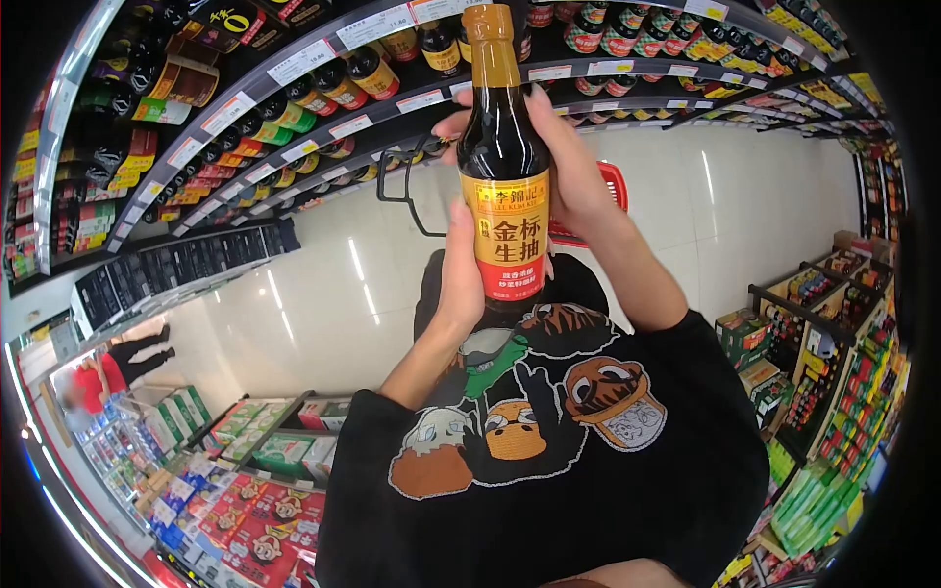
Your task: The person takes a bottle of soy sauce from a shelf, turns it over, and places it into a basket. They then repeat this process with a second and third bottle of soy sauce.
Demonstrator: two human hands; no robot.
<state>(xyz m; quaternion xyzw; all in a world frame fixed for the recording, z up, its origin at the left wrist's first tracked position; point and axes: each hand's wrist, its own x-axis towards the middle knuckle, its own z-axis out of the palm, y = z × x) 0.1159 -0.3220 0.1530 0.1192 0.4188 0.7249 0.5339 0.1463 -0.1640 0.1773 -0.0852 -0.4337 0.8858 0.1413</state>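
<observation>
Both hands are up in front of the camera, and between them stands 1 dark sauce bottle (502, 147), upright, label facing the lens. The left hand (459, 272) takes the lower part, its fingers clenched round the bottle's left side beside the yellow-and-red label (506, 235). The right hand (576, 169) wraps the shoulder from behind, fingers closed on the glass, with fingertips (451, 125) showing past the bottle's left edge. The gold cap (487, 22) is on, reaching the top of the frame.

Just behind the hands hangs a red basket (614, 186) with a black handle (397, 191); what carries it I cannot tell. Shelves (294, 108) packed with more dark bottles curve past behind. The pale tiled floor (755, 216) lies beyond, and a person in red (91, 384) stands well apart at the left edge.
</observation>
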